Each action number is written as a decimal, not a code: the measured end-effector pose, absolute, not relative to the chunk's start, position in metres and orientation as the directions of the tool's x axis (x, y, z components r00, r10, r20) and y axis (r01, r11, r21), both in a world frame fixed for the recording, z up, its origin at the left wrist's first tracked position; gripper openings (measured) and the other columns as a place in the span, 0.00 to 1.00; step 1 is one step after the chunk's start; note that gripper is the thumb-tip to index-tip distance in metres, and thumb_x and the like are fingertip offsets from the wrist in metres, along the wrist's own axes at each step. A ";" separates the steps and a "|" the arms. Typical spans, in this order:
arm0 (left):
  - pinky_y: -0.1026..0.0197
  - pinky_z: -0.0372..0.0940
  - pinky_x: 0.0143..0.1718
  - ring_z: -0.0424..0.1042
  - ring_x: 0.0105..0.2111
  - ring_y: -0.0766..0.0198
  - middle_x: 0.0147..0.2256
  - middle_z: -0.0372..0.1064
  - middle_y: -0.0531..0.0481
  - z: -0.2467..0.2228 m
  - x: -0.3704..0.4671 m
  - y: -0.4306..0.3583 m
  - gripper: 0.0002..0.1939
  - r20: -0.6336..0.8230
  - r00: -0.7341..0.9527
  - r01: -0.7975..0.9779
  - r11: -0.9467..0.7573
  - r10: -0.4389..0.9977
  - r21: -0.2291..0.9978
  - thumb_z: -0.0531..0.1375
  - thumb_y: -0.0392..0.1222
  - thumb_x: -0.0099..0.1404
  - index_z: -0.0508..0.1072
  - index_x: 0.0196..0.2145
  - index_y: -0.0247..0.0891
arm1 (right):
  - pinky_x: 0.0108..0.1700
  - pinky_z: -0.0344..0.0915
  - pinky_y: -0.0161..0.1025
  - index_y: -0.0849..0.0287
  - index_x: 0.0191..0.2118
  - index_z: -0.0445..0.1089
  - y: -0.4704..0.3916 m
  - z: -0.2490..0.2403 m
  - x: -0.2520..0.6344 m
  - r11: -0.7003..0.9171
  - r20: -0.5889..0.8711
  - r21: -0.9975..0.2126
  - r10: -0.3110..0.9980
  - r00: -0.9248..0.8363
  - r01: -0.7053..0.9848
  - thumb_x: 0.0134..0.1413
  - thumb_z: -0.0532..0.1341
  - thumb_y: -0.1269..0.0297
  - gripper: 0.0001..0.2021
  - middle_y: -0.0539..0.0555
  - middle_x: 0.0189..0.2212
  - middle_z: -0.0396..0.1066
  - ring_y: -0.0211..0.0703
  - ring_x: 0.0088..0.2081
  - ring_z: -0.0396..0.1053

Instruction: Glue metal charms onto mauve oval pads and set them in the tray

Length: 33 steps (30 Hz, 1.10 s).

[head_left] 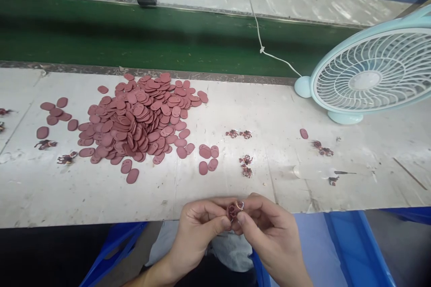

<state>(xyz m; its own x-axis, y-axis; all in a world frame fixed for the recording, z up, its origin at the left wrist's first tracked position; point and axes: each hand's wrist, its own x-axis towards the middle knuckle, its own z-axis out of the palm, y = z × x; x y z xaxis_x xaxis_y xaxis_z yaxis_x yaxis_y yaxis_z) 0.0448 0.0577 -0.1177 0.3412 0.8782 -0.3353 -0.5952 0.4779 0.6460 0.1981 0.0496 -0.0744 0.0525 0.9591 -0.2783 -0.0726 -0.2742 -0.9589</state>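
My left hand (202, 226) and my right hand (269, 233) meet just over the table's front edge. Between their thumbs and fingers they pinch a small dark red figurine (235, 209) with a pale band on it. Its finer shape is partly covered by my fingertips. Ahead of my hands lie similar small figurines (246, 170) in pairs. To the left spreads a big heap of dark red oval discs (134, 116), many with small holes. A few loose oval discs (203, 168) rest between the heap and the figurines.
A light blue fan (367, 78) stands at the right, its white cord (257, 27) running up across the green belt (202, 40). A clear-handled pointed tool (313, 172) lies on the white table (215, 107). A blue bin (353, 251) sits below the edge at right.
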 end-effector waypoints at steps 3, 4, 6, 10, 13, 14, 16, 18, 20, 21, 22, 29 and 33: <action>0.58 0.73 0.38 0.80 0.35 0.60 0.44 0.82 0.45 -0.120 0.046 0.059 0.02 -0.349 0.321 -0.582 0.474 0.880 0.661 0.71 0.34 0.59 0.83 0.29 0.39 | 0.31 0.76 0.32 0.55 0.37 0.78 0.049 -0.077 0.198 -0.270 -0.277 -0.958 0.958 0.067 -0.102 0.56 0.69 0.66 0.02 0.52 0.30 0.79 0.40 0.29 0.78; 0.58 0.73 0.38 0.79 0.34 0.61 0.44 0.82 0.45 -0.121 0.047 0.059 0.02 -0.348 0.316 -0.579 0.470 0.882 0.666 0.71 0.34 0.59 0.83 0.29 0.39 | 0.31 0.76 0.32 0.55 0.37 0.78 0.049 -0.077 0.198 -0.271 -0.280 -0.956 0.957 0.072 -0.110 0.57 0.69 0.66 0.02 0.52 0.30 0.79 0.40 0.29 0.78; 0.60 0.73 0.37 0.78 0.33 0.64 0.45 0.81 0.46 -0.124 0.048 0.059 0.03 -0.341 0.314 -0.573 0.463 0.886 0.676 0.70 0.34 0.60 0.82 0.29 0.39 | 0.31 0.76 0.32 0.55 0.38 0.78 0.049 -0.079 0.197 -0.274 -0.285 -0.953 0.955 0.078 -0.130 0.59 0.68 0.64 0.03 0.53 0.30 0.79 0.39 0.29 0.78; 0.61 0.74 0.40 0.80 0.39 0.61 0.51 0.79 0.46 -0.125 0.048 0.058 0.02 -0.299 0.332 -0.532 0.439 0.895 0.724 0.69 0.36 0.62 0.82 0.34 0.41 | 0.31 0.76 0.32 0.53 0.41 0.79 0.044 -0.086 0.200 -0.252 -0.275 -0.946 0.957 0.094 -0.202 0.61 0.67 0.65 0.04 0.53 0.31 0.79 0.39 0.29 0.78; 0.54 0.74 0.48 0.78 0.51 0.51 0.59 0.73 0.45 -0.118 0.036 0.067 0.11 -0.230 0.328 -0.406 0.357 0.916 0.841 0.69 0.38 0.63 0.81 0.44 0.46 | 0.28 0.76 0.34 0.51 0.43 0.79 0.027 -0.094 0.218 -0.166 -0.218 -0.952 0.958 0.186 -0.259 0.61 0.67 0.65 0.06 0.53 0.33 0.79 0.40 0.29 0.78; 0.53 0.74 0.47 0.77 0.52 0.50 0.60 0.71 0.45 -0.115 0.029 0.073 0.13 -0.186 0.295 -0.309 0.278 0.937 0.910 0.68 0.38 0.63 0.80 0.46 0.48 | 0.27 0.76 0.35 0.51 0.43 0.79 0.019 -0.097 0.228 -0.132 -0.197 -0.957 0.949 0.247 -0.258 0.61 0.67 0.65 0.06 0.53 0.33 0.79 0.40 0.28 0.77; 0.52 0.75 0.46 0.77 0.51 0.52 0.60 0.70 0.45 -0.109 0.014 0.089 0.15 -0.018 0.208 0.023 0.014 0.978 1.000 0.66 0.36 0.65 0.78 0.49 0.49 | 0.27 0.76 0.37 0.54 0.43 0.79 -0.003 -0.105 0.255 -0.072 -0.156 -0.974 0.899 0.408 -0.213 0.59 0.68 0.65 0.06 0.54 0.32 0.78 0.40 0.25 0.75; 0.48 0.71 0.53 0.74 0.53 0.51 0.56 0.73 0.45 -0.108 0.000 0.107 0.17 0.200 0.243 0.436 -0.291 0.949 0.852 0.64 0.35 0.66 0.77 0.52 0.47 | 0.27 0.76 0.39 0.57 0.39 0.79 -0.027 -0.115 0.288 -0.060 -0.133 -0.987 0.811 0.569 -0.146 0.55 0.70 0.64 0.06 0.54 0.31 0.76 0.39 0.23 0.73; 0.44 0.68 0.57 0.72 0.53 0.49 0.53 0.75 0.44 -0.111 -0.010 0.120 0.16 0.280 0.380 0.646 -0.469 0.882 0.602 0.63 0.36 0.68 0.76 0.53 0.43 | 0.26 0.74 0.39 0.58 0.37 0.78 -0.051 -0.130 0.323 -0.111 -0.123 -0.992 0.718 0.685 -0.061 0.52 0.72 0.60 0.09 0.53 0.30 0.76 0.38 0.22 0.72; 0.43 0.67 0.57 0.72 0.53 0.49 0.53 0.75 0.44 -0.114 -0.013 0.124 0.16 0.285 0.433 0.689 -0.518 0.855 0.508 0.62 0.36 0.69 0.76 0.53 0.41 | 0.26 0.74 0.39 0.58 0.37 0.77 -0.062 -0.139 0.340 -0.173 -0.124 -0.985 0.681 0.722 -0.006 0.51 0.72 0.57 0.11 0.53 0.30 0.76 0.39 0.22 0.72; 0.44 0.68 0.56 0.72 0.52 0.48 0.53 0.75 0.43 -0.116 -0.014 0.125 0.15 0.278 0.469 0.711 -0.545 0.838 0.445 0.61 0.37 0.69 0.75 0.53 0.39 | 0.26 0.74 0.40 0.58 0.37 0.77 -0.072 -0.150 0.355 -0.253 -0.123 -0.965 0.651 0.749 0.062 0.51 0.71 0.54 0.14 0.53 0.29 0.76 0.39 0.21 0.72; 0.47 0.68 0.54 0.73 0.50 0.51 0.55 0.74 0.43 -0.122 -0.018 0.119 0.14 0.277 0.541 0.713 -0.608 0.794 0.351 0.58 0.39 0.72 0.73 0.54 0.39 | 0.36 0.78 0.46 0.63 0.41 0.76 -0.081 -0.250 0.396 -0.608 -0.270 -0.726 0.681 0.681 0.321 0.56 0.65 0.44 0.23 0.59 0.35 0.80 0.48 0.33 0.79; 0.48 0.68 0.50 0.74 0.48 0.50 0.52 0.76 0.46 -0.118 -0.020 0.125 0.12 0.241 0.545 0.725 -0.596 0.803 0.346 0.57 0.43 0.72 0.75 0.50 0.42 | 0.44 0.75 0.45 0.62 0.42 0.74 -0.056 -0.289 0.387 -0.666 -0.330 -0.555 0.727 0.603 0.499 0.65 0.63 0.55 0.13 0.54 0.38 0.77 0.42 0.38 0.76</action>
